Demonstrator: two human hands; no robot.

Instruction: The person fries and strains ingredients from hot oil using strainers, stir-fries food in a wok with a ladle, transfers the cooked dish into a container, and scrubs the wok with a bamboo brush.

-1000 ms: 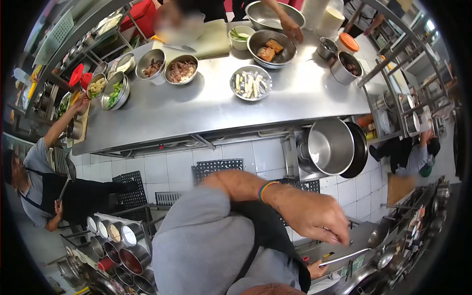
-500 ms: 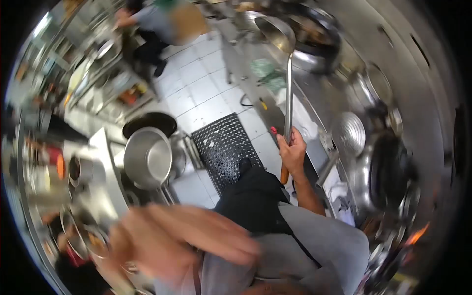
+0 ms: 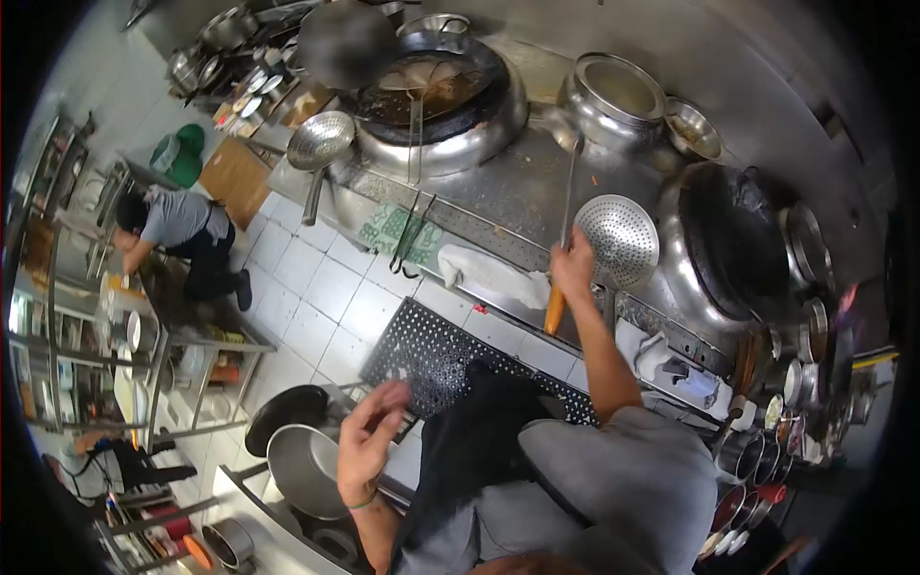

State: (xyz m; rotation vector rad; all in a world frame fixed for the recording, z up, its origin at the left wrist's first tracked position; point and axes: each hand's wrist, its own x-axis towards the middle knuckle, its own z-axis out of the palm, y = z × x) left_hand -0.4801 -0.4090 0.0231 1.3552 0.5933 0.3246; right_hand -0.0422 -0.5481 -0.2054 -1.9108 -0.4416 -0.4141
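My right hand (image 3: 573, 266) is closed around the handle of a long metal ladle (image 3: 572, 187) with a wooden end. The ladle points away over the stove top, its bowl low near a round metal pot (image 3: 618, 88). Just right of that hand lies a perforated strainer (image 3: 618, 240). My left hand (image 3: 367, 443) is raised in the air with its fingers loosely bent and apart, holding nothing. Below and left of it in view is a deep steel pot (image 3: 305, 470), with a dark pan (image 3: 286, 420) behind.
A wok (image 3: 436, 101) with brown liquid stands on the stove, another dark wok (image 3: 733, 244) to the right. A second strainer (image 3: 321, 142) and a white cloth (image 3: 494, 273) lie along the stove's edge. A black perforated mat (image 3: 431, 350) covers floor tiles. A person (image 3: 187, 230) bends over a left-hand counter.
My view has swung toward the stove. The ladle's bowl, earlier clearly visible near the far wok, is now low over the stove top. My left hand has moved outward from my chest.
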